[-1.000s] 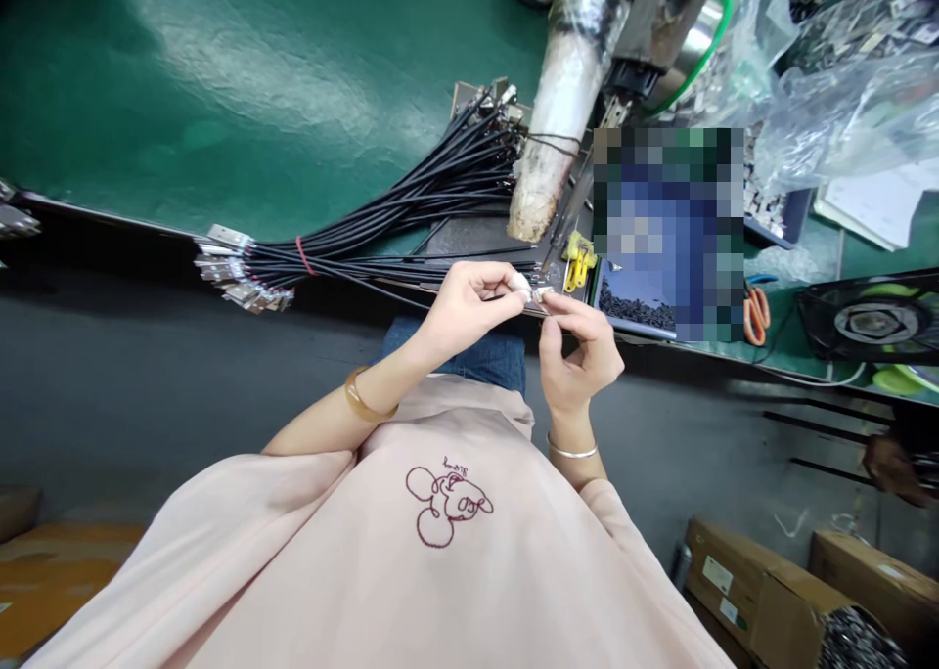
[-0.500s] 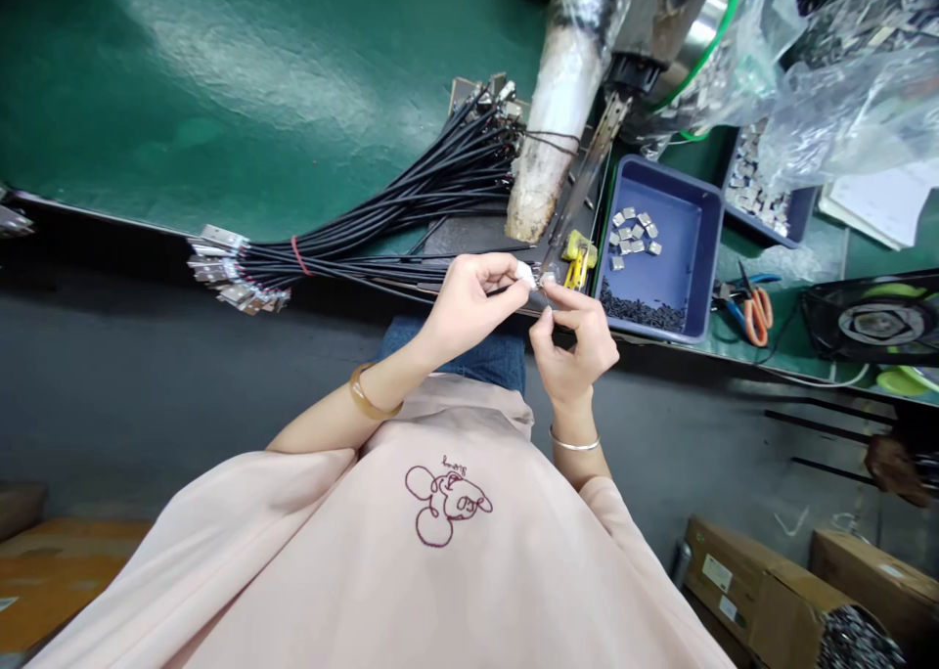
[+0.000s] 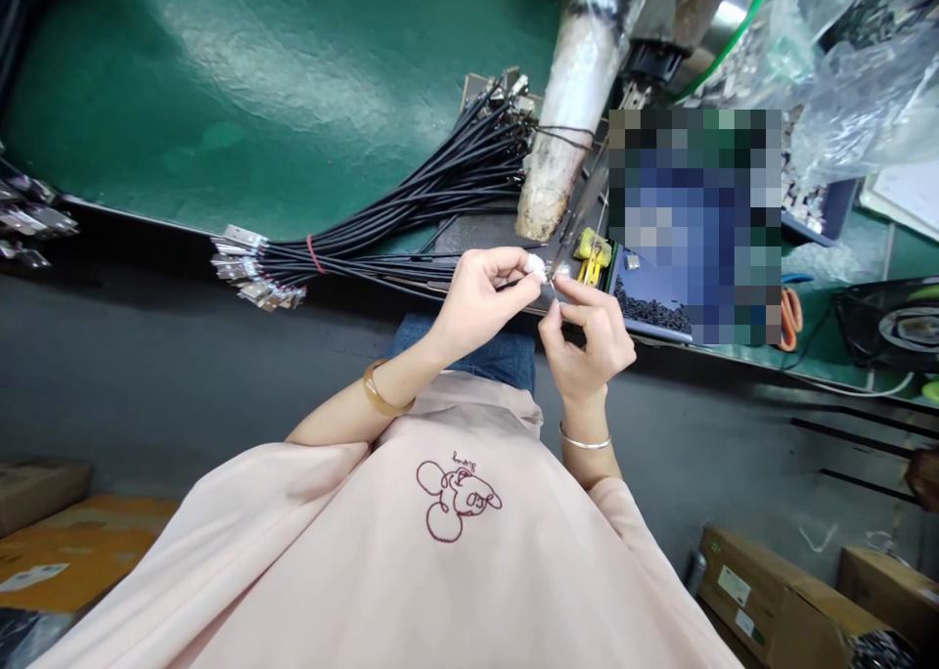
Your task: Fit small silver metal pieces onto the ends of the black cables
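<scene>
My left hand (image 3: 480,297) is closed in a pinch at the end of a black cable, with a white cover on a fingertip. Close beside it, the thumb and index finger of my right hand (image 3: 587,341) pinch a thin wire-like piece, too small to name surely. Both sets of fingertips nearly meet under the tip of a dark metal tool (image 3: 579,214). From my left hand a bundle of black cables (image 3: 367,229) runs leftward, tied with a red band (image 3: 315,254). Metal connectors (image 3: 256,268) cap its left end.
Right of my hands stands a blue tray (image 3: 646,334) with small black pieces; a pixelated block hides much of it. A yellow cutter (image 3: 593,263) lies beside it. A plastic-wrapped tube (image 3: 564,111) angles over the green table (image 3: 293,82). Orange-handled pliers (image 3: 790,317) and a fan (image 3: 899,322) sit further right.
The whole view has shifted slightly, so the scene sits further right. My hands keep nearly the same pinch beside each other. A pixelated block now covers part of the blue tray.
</scene>
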Demonstrator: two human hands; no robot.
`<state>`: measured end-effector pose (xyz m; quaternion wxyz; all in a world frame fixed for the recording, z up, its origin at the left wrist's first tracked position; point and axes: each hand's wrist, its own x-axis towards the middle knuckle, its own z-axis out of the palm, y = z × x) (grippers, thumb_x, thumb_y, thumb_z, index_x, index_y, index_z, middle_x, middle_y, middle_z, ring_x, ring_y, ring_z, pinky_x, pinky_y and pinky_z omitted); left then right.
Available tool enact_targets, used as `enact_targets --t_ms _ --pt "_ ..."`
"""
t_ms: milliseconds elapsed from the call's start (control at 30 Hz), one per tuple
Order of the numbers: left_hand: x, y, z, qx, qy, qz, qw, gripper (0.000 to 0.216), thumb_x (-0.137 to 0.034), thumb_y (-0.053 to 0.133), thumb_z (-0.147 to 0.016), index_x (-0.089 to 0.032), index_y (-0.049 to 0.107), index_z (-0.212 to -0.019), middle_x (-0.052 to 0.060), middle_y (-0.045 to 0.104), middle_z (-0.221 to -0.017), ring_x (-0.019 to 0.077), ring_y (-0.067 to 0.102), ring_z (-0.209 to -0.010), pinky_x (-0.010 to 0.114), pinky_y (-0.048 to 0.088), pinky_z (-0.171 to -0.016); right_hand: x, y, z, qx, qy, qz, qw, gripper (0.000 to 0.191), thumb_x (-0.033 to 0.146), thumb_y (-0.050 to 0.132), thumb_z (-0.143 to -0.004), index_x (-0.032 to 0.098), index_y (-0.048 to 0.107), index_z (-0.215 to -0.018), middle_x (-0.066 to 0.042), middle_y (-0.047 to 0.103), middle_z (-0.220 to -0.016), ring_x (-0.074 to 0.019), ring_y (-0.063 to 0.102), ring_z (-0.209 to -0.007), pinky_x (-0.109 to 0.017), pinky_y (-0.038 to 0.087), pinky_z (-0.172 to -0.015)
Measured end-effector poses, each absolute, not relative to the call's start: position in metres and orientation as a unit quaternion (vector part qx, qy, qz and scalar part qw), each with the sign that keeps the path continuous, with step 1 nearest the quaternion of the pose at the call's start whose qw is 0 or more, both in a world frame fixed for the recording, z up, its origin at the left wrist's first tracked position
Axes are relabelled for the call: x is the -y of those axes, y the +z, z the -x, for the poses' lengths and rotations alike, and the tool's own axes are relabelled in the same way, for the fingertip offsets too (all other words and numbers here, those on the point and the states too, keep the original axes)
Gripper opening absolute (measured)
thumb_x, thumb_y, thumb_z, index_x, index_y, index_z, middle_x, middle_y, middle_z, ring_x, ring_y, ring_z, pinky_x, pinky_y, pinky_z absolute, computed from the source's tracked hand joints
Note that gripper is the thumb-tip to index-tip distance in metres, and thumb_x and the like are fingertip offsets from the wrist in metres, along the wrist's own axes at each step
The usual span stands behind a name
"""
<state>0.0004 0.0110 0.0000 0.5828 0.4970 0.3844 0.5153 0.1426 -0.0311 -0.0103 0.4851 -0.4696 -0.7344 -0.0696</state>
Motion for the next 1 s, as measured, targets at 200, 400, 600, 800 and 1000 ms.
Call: enact_targets --t_ms 200,400,600,800,1000 --pt "-0.0088 -0.0023 0.0009 -0.393 0.500 -0.500 0.588 0.012 -0.016 0.066 -0.075 -0.014 0.063 -0.064 -0.002 0.055 -0.060 0.0072 0.046 -0.057 0.019 0.039 -0.055 0.0344 -0.0133 -0.1445 0.743 -0.070 0.461 0.480 0.022 0.004 0.066 -0.082 0.023 0.055 -0.085 -0.005 0.078 -0.100 -0.0166 0.077 -0.088 -0.026 0.063 -0.076" --pt "-0.0088 -0.0014 -0.0011 -0.399 0.501 -0.507 0.577 0.015 -0.017 0.063 -0.076 -0.015 0.058 -0.062 -0.003 0.047 -0.057 0.0065 0.040 -0.054 0.020 0.033 -0.053 0.0326 -0.0135 -0.1445 0.735 -0.050 0.466 0.489 0.019 0.005 0.065 -0.085 0.023 0.057 -0.087 -0.004 0.078 -0.100 -0.0172 0.077 -0.089 -0.028 0.063 -0.078" --pt "-0.0078 -0.0004 -0.0018 -0.410 0.502 -0.507 0.568 0.014 -0.017 0.065 -0.075 -0.015 0.059 -0.063 -0.003 0.043 -0.056 0.0066 0.036 -0.053 0.022 0.029 -0.051 0.0315 -0.0111 -0.1422 0.735 -0.076 0.464 0.488 0.021 0.003 0.067 -0.083 0.022 0.059 -0.088 -0.004 0.078 -0.101 -0.0153 0.077 -0.089 -0.024 0.063 -0.079" --pt "-0.0040 -0.0053 0.0006 -0.414 0.478 -0.526 0.568 0.016 -0.017 0.061 -0.076 -0.015 0.056 -0.060 -0.003 0.044 -0.056 0.0068 0.035 -0.053 0.023 0.029 -0.051 0.0360 -0.0145 -0.1436 0.741 -0.089 0.463 0.478 0.019 0.006 0.067 -0.083 0.023 0.058 -0.084 -0.004 0.079 -0.099 -0.0152 0.077 -0.084 -0.023 0.063 -0.076" --pt "-0.0031 -0.0014 0.0005 -0.406 0.477 -0.528 0.573 0.015 -0.019 0.061 -0.076 -0.016 0.058 -0.062 -0.002 0.050 -0.058 0.0082 0.041 -0.055 0.022 0.032 -0.052 0.0376 -0.0128 -0.1457 0.742 -0.104 0.471 0.466 0.015 0.012 0.065 -0.088 0.025 0.057 -0.087 -0.002 0.079 -0.099 -0.0160 0.077 -0.083 -0.027 0.064 -0.071"
